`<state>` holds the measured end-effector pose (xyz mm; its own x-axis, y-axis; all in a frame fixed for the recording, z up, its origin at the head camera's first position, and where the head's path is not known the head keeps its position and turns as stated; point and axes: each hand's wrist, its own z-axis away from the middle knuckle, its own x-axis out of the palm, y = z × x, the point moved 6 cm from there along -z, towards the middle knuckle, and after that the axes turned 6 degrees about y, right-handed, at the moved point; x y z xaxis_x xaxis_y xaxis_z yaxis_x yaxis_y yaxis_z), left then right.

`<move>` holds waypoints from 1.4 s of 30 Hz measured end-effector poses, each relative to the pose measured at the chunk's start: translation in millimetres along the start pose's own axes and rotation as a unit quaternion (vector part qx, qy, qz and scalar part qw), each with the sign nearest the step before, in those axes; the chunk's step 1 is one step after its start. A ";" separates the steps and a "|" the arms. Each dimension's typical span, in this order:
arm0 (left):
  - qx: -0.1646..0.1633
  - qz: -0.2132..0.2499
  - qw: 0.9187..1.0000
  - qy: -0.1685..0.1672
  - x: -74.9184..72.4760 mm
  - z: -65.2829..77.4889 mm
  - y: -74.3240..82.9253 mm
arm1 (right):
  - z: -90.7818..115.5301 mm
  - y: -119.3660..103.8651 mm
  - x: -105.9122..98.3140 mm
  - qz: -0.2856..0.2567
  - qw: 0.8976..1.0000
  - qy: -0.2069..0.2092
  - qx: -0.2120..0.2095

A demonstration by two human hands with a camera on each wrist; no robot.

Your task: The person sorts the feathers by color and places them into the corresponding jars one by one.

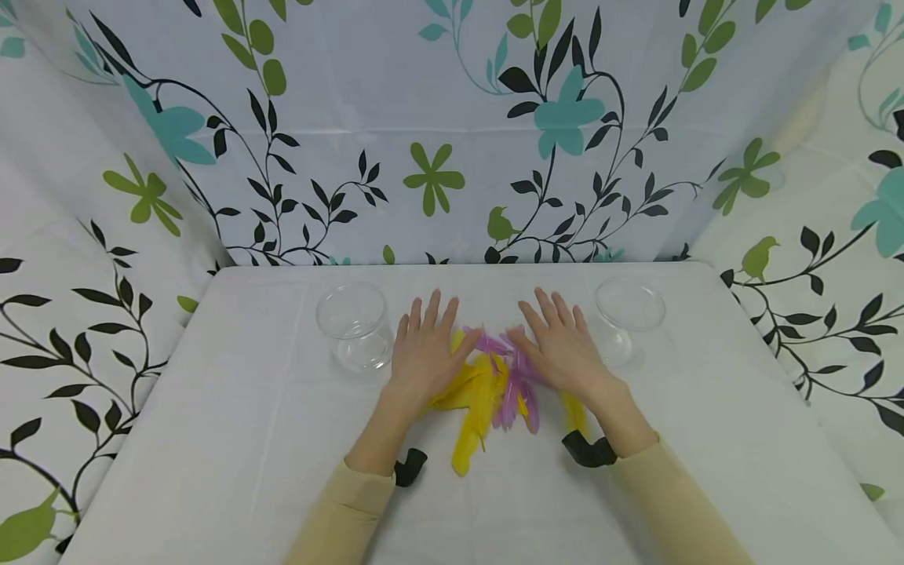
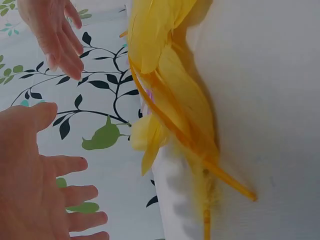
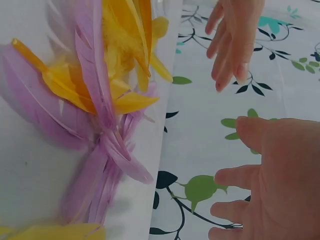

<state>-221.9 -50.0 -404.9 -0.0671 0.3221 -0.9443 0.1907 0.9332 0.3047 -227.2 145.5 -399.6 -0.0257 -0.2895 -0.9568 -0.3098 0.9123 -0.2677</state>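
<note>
Yellow feathers (image 1: 480,392) and purple feathers (image 1: 518,384) lie in a loose pile at the middle of the white table. Over the pile's left side hovers my left hand (image 1: 426,353), palm down with its fingers straight. My right hand (image 1: 565,349) is spread the same way above the right side. Neither hand holds anything. In the left wrist view, yellow feathers (image 2: 175,100) lie below the hand. The right wrist view shows purple feathers (image 3: 95,100) crossed with yellow feathers (image 3: 125,45). My hands partly hide the pile in the head view.
A clear round container (image 1: 356,326) stands left of my left hand. Another clear container (image 1: 628,314) stands beyond my right hand. The white table (image 1: 247,439) ends at a leaf-patterned curtain (image 1: 431,102) behind and at both sides.
</note>
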 end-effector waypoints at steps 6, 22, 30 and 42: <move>-0.005 0.019 1.000 0.014 0.3 10.9 -3.9 | 12.8 -3.0 0.1 -0.003 1.000 0.014 -0.008; -0.007 0.118 0.992 0.033 -16.0 35.5 -2.3 | 45.1 -7.7 0.8 -0.033 0.999 0.013 -0.003; -0.039 0.231 0.971 0.057 -31.9 45.3 -8.9 | 53.6 -7.8 -1.4 -0.034 0.999 0.016 -0.017; 0.027 0.293 0.932 0.211 -72.0 52.7 -33.3 | 66.0 7.2 -2.0 -0.041 0.999 0.031 0.001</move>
<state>-171.8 -112.7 -353.6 -0.3132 0.8185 -0.4816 0.3643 0.5719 0.7350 -166.6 171.7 -407.1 -0.0593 -0.3811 -0.9226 -0.3108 0.8854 -0.3457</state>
